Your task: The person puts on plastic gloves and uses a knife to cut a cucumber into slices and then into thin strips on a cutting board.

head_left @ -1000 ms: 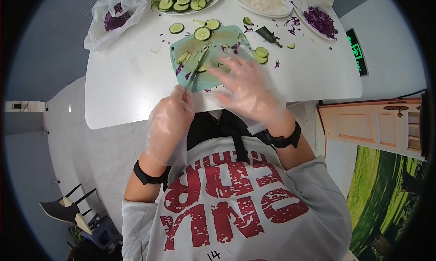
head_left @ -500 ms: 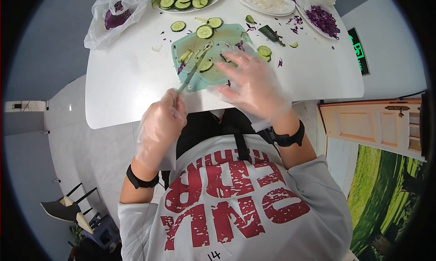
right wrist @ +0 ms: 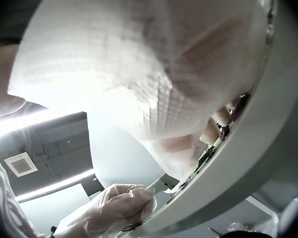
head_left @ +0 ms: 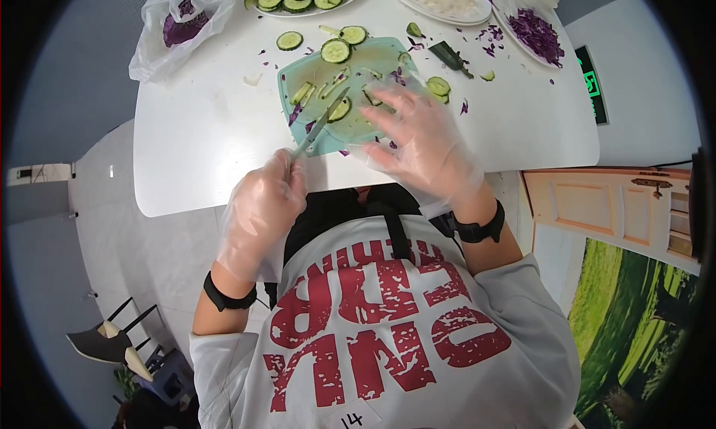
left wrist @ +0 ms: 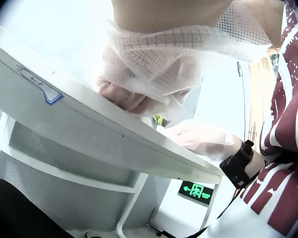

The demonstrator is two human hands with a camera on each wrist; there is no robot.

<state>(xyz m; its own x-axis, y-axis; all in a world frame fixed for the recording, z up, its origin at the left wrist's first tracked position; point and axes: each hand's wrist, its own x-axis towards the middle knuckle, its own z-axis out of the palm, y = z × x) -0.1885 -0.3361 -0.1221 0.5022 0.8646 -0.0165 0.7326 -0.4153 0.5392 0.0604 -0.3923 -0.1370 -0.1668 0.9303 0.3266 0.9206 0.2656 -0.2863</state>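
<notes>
In the head view my left hand (head_left: 262, 201), in a clear plastic glove, grips a small knife (head_left: 319, 124) by its handle at the table's front edge. The blade slants up and right over the teal cutting board (head_left: 328, 143), its tip close to a cucumber slice (head_left: 340, 108). My gloved right hand (head_left: 426, 149) is spread, fingers extended over the board's right side, hiding that part. Thin cucumber strips (head_left: 302, 93) and purple cabbage shreds (head_left: 295, 116) lie on the board. The right wrist view shows the knife's pale green handle (right wrist: 164, 182) in the left hand.
Behind the board stand a plate of cucumber slices (head_left: 298, 10), a plate of whitish shreds (head_left: 440, 0) and a plate of shredded purple cabbage (head_left: 533, 35). A plastic bag (head_left: 153, 45) with cabbage sits back left. Cucumber ends (head_left: 450, 58) and loose slices (head_left: 438, 87) lie rightward.
My left hand has drawn back left and toward my body with the knife, whose blade now points beside the cucumber slice. The right hand has shifted slightly right, uncovering more of the board.
</notes>
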